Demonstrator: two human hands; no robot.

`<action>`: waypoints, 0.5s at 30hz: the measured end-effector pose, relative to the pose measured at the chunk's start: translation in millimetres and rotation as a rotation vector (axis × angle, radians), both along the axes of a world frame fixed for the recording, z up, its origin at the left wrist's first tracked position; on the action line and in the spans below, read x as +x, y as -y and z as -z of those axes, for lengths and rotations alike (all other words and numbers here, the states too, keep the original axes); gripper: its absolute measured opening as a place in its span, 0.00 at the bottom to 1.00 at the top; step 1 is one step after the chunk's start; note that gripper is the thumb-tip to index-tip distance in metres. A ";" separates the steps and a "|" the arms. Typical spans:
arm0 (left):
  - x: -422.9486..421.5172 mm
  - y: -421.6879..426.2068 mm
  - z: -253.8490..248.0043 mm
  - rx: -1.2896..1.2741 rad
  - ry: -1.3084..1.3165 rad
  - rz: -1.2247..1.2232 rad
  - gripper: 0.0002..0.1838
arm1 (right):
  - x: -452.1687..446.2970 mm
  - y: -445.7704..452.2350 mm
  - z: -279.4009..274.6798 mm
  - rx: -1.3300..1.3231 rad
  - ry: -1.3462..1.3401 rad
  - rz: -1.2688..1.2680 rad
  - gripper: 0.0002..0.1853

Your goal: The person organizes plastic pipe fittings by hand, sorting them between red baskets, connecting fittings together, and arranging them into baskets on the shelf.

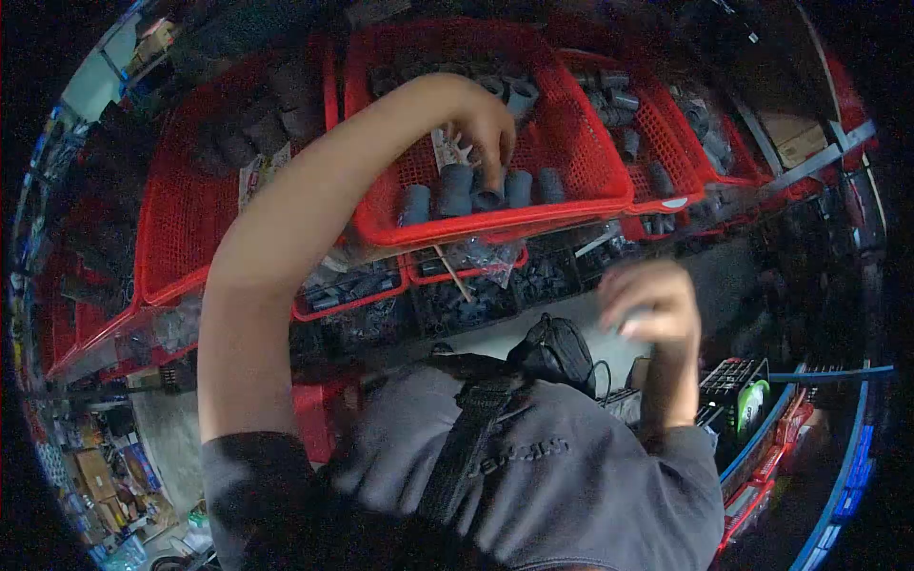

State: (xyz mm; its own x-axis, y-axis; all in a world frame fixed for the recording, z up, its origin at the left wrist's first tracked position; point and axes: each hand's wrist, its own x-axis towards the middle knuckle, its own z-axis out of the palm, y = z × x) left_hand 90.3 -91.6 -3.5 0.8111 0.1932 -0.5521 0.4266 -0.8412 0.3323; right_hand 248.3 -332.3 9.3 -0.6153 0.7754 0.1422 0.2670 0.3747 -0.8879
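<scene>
My left hand [487, 128] reaches down into a red plastic basket [447, 230] of grey pipe fittings. Its fingers point downward and close on one short grey pipe fitting [487, 199] near the basket's front wall. Other grey fittings [415, 204] stand in a row on both sides of it. Out to the right, in front of the shelf, my right hand [652, 303] is raised and smeared by motion. Its fingers are curled, with a small greyish patch between them that I cannot make out.
More red baskets [190, 214] with fittings flank this one on the shelf. Below hang lower red trays [352, 306] and a clear plastic bag [481, 255]. A black bag [552, 350] is beyond my torso. A black crate [733, 385] and blue-edged shelving [838, 485] stand at right.
</scene>
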 end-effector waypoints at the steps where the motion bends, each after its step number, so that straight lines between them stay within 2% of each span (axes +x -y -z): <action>1: 0.6 4.4 -0.2 -0.018 -0.091 -0.042 0.34 | 3.4 -6.9 -14.5 0.059 -0.007 0.126 0.11; 3: 1.6 11.3 -0.1 0.030 -0.103 -0.017 0.35 | -6.7 -42.0 -38.0 0.243 0.351 0.367 0.12; 5: 0.2 16.6 -2.2 0.064 -0.092 -0.179 0.35 | -12.2 -84.7 -30.1 0.347 0.390 0.320 0.14; 7: -0.3 8.2 2.7 0.057 -0.091 -0.163 0.33 | -4.1 -126.6 -5.1 0.194 0.547 0.207 0.19; 9: 3.5 -7.8 21.1 0.049 -0.091 -0.144 0.33 | 2.7 -151.8 28.5 0.536 0.828 0.139 0.22; 10: 8.5 -19.3 38.2 0.021 -0.137 -0.098 0.31 | -2.0 -163.0 32.0 0.541 0.822 0.143 0.22; 12: 12.2 -26.1 52.2 0.000 -0.185 -0.055 0.29 | -16.6 -183.3 35.7 0.001 1.307 -0.099 0.26; 14: 13.1 -26.3 60.3 -0.161 -0.140 -0.159 0.27 | -10.4 -192.1 48.7 0.015 1.216 -0.103 0.26; 15: 11.7 -19.8 52.9 -0.161 -0.140 -0.161 0.27 | -8.1 -194.5 52.7 0.021 1.129 -0.113 0.26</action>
